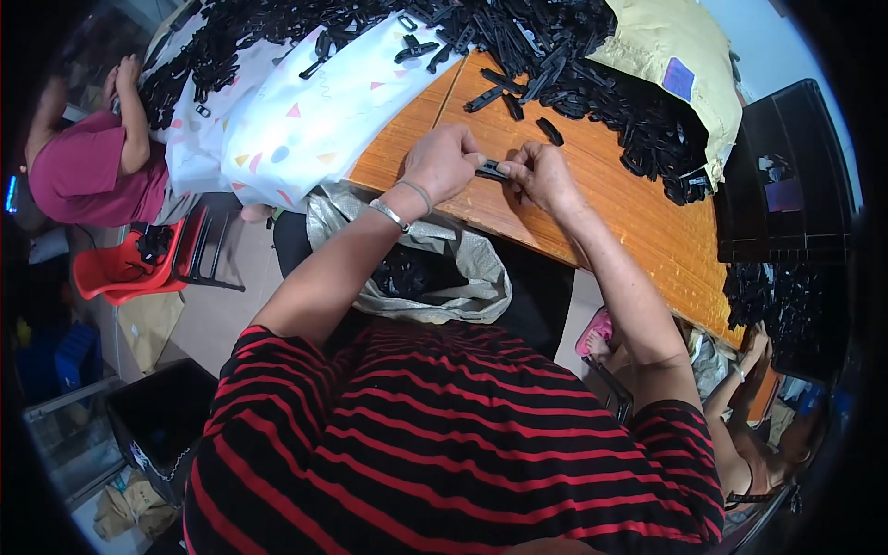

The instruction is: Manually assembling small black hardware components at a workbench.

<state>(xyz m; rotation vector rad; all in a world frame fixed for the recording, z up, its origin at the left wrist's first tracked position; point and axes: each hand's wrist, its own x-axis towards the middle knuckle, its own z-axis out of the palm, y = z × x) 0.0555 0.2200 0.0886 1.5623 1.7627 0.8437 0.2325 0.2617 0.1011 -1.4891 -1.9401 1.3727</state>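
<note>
My left hand [444, 162] and my right hand [544, 173] meet over the wooden table [638, 222], both pinching one small black plastic clip [492, 170] between their fingertips. A silver bracelet and a band sit on my left wrist. A large heap of the same black plastic pieces [555, 46] covers the far side of the table, with a few loose ones [504, 92] lying closer to my hands.
A grey sack [462, 268] holding black pieces hangs open at my lap below the table edge. A white patterned bag [314, 120] lies far left, a yellow sack [675, 46] far right, a black crate [786, 176] at right. Other people sit at left [92, 166] and lower right [758, 435].
</note>
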